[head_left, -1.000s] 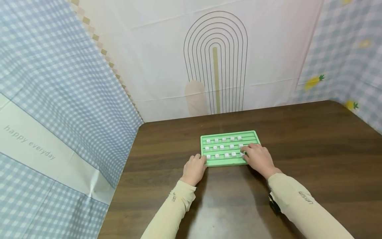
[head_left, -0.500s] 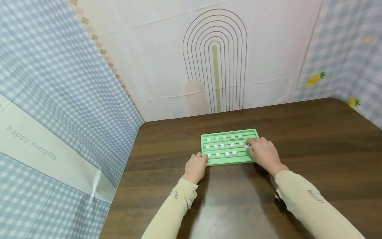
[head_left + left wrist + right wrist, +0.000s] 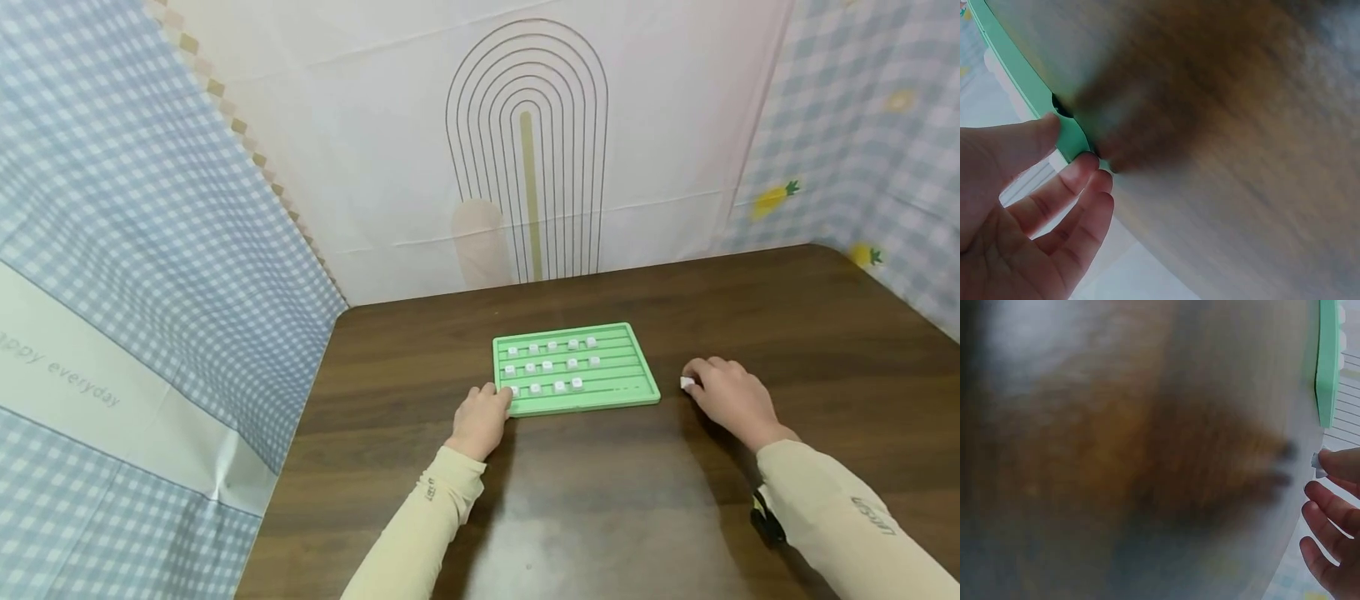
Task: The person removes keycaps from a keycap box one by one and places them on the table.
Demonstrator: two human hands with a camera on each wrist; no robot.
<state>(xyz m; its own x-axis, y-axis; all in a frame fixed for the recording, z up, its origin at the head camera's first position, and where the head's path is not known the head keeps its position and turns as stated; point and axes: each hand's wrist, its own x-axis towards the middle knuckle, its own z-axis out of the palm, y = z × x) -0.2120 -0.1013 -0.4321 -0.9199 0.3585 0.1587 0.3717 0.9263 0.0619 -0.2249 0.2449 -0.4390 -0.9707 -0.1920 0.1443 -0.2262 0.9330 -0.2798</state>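
Observation:
A shallow green tray (image 3: 577, 409) with grooved rows lies on the table. Several small white blocks (image 3: 572, 363) stand in its three rows, and the right end of the front row holds none. My left hand (image 3: 478, 423) pinches the tray's front left corner; in the left wrist view the thumb lies against the tray's green side (image 3: 1029, 81) and a fingertip touches the corner. To the right of the tray, apart from it, my right hand (image 3: 729, 404) pinches one small white block (image 3: 686, 382) between thumb and finger. Its markings are too small to tell.
The dark wooden table (image 3: 750, 317) extends around the tray on all sides. Behind it hangs a white cloth (image 3: 375, 150) with an arch pattern. Blue checked cloth (image 3: 150, 208) hangs at the left, and more at the right.
My right hand has lifted a white block from the front row's right end and carried it right, past the tray's edge. The left hand keeps hold of the corner.

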